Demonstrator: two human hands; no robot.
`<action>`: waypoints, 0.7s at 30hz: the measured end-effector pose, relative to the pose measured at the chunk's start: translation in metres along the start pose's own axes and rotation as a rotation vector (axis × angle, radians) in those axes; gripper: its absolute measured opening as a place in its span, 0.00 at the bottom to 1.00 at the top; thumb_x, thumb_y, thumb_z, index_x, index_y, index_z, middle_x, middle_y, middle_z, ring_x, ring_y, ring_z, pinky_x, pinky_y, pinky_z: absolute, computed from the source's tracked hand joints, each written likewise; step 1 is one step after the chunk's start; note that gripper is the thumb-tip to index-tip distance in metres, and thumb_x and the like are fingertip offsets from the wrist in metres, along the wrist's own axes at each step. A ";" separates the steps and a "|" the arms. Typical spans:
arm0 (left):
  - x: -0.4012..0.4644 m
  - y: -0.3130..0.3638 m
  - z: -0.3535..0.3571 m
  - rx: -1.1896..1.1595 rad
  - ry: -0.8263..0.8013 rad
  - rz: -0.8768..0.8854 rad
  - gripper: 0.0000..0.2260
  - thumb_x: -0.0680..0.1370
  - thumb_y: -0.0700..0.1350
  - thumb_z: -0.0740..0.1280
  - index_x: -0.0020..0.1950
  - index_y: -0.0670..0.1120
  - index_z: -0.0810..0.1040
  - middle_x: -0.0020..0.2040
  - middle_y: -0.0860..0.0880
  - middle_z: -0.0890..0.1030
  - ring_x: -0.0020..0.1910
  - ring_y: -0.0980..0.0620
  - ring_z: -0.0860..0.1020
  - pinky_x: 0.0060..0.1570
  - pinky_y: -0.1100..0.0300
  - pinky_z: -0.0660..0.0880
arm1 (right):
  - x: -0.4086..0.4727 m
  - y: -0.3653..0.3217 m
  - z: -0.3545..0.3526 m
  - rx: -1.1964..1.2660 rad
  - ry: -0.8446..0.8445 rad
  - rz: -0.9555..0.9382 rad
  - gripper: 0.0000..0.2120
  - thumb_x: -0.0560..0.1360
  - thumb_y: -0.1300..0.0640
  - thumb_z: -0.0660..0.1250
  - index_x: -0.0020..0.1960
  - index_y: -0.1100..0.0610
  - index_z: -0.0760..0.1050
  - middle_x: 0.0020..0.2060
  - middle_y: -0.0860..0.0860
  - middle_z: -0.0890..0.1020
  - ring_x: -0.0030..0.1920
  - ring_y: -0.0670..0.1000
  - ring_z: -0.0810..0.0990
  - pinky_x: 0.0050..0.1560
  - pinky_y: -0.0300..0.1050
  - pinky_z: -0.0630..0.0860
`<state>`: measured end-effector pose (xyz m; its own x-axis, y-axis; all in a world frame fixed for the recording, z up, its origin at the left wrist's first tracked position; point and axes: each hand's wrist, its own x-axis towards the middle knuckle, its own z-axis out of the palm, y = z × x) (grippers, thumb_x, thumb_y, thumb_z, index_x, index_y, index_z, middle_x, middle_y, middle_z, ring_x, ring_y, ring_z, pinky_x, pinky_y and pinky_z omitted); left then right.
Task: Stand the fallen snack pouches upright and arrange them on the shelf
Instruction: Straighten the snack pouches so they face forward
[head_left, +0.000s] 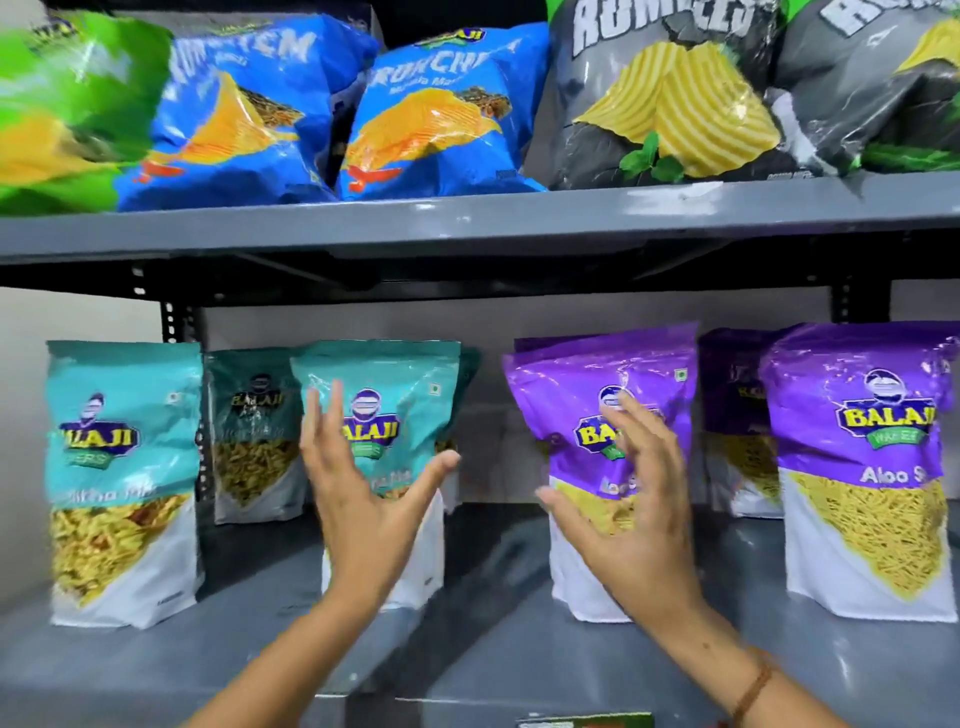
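My left fingers (324, 415) were spread wide and grasping nothing, thumb flung out toward three o'clock, the left hand (363, 499) raised in front of the middle teal pouch (410, 395). I could not tell whether the fingertips touched its face. My right fingers (631, 441) were splayed too, empty, thumb reaching toward nine o'clock, the right hand (639, 525) covering the front of the nearest purple pouch (597, 374). A beaded bracelet (753, 691) sat on that wrist.

Outward from there: at nine o'clock of my left hand, another teal pouch (122, 467) stood upright on the lower shelf (493, 649), and a third teal pouch (252, 436) stood farther back between the two. At three o'clock of my right hand, a second purple pouch (862, 467) stood upright, with one more purple pouch (737, 415) behind. All were on their bases, teal grouped left, purple right.

At twelve o'clock, the upper shelf (467, 218) carried a green bag (67, 104), two blue chip bags (332, 114) and grey chip bags (675, 93).
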<state>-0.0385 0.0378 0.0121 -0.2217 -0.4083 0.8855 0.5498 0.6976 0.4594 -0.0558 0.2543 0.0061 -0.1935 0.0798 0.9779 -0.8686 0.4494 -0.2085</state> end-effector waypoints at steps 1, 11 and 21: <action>0.007 -0.010 -0.010 0.014 0.022 -0.028 0.51 0.64 0.65 0.73 0.80 0.49 0.53 0.80 0.51 0.52 0.80 0.54 0.52 0.76 0.66 0.50 | -0.002 -0.011 0.017 0.023 -0.052 0.009 0.35 0.67 0.44 0.74 0.70 0.49 0.65 0.70 0.49 0.68 0.72 0.49 0.67 0.69 0.55 0.71; 0.012 -0.148 -0.071 -0.214 -0.891 -0.753 0.68 0.54 0.60 0.83 0.81 0.52 0.41 0.76 0.49 0.67 0.71 0.54 0.69 0.72 0.56 0.66 | -0.042 -0.002 0.148 0.297 -0.968 0.734 0.65 0.58 0.52 0.82 0.77 0.43 0.36 0.76 0.42 0.59 0.72 0.41 0.65 0.70 0.40 0.68; 0.003 -0.177 -0.061 -0.130 -0.949 -0.635 0.49 0.47 0.65 0.82 0.67 0.58 0.71 0.60 0.59 0.82 0.60 0.56 0.80 0.63 0.52 0.77 | -0.057 -0.008 0.169 0.264 -0.841 0.852 0.53 0.55 0.52 0.83 0.69 0.38 0.54 0.63 0.36 0.75 0.63 0.36 0.73 0.64 0.38 0.73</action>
<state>-0.0877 -0.1230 -0.0710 -0.9758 -0.0175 0.2178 0.1886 0.4358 0.8801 -0.1150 0.0959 -0.0515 -0.8943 -0.3833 0.2308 -0.3668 0.3326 -0.8688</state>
